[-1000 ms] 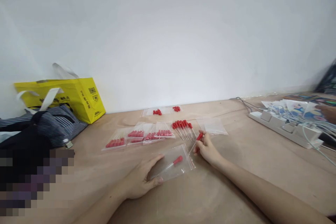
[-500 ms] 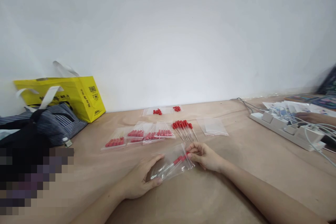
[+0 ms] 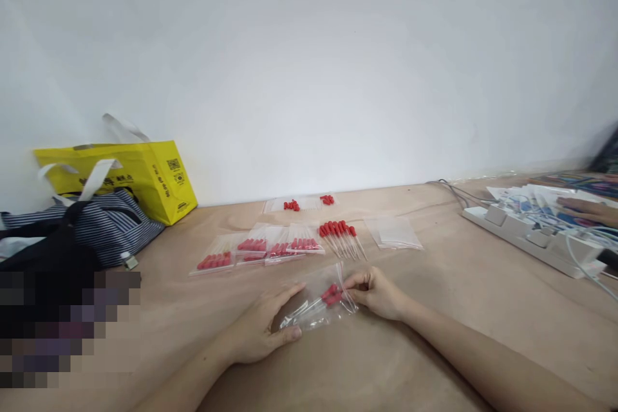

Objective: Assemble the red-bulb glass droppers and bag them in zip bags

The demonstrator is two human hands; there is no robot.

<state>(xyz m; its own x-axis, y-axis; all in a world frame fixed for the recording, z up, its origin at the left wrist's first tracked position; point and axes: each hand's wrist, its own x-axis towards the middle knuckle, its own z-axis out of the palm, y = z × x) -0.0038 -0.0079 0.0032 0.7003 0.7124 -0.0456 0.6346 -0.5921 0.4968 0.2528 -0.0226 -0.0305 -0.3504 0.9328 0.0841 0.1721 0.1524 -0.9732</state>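
A clear plastic bag [image 3: 316, 313] lies on the table with several red-tipped sticks [image 3: 331, 295] inside it. Around its left end curves my left hand [image 3: 261, 328], thumb and fingers spread apart on either side of the bag. My right hand [image 3: 379, 293] pinches at the bag's right edge, beside the red tips. Behind the bag is a loose bunch of red-tipped sticks [image 3: 340, 235]. Filled bags [image 3: 215, 261] with red tips lie in a row to the left, and flat clear bags [image 3: 396, 232] lie to the right.
More red pieces [image 3: 291, 205] on clear bags lie near the wall. At the left stand a yellow bag [image 3: 171, 190] and a striped bag [image 3: 116, 225]. A white power strip [image 3: 535, 241] with cables is at the right, near another person's hand [image 3: 589, 209].
My right hand's fingers have shifted slightly at the bag's edge, and the red tips there now sit further inside the bag. The view has moved a little.
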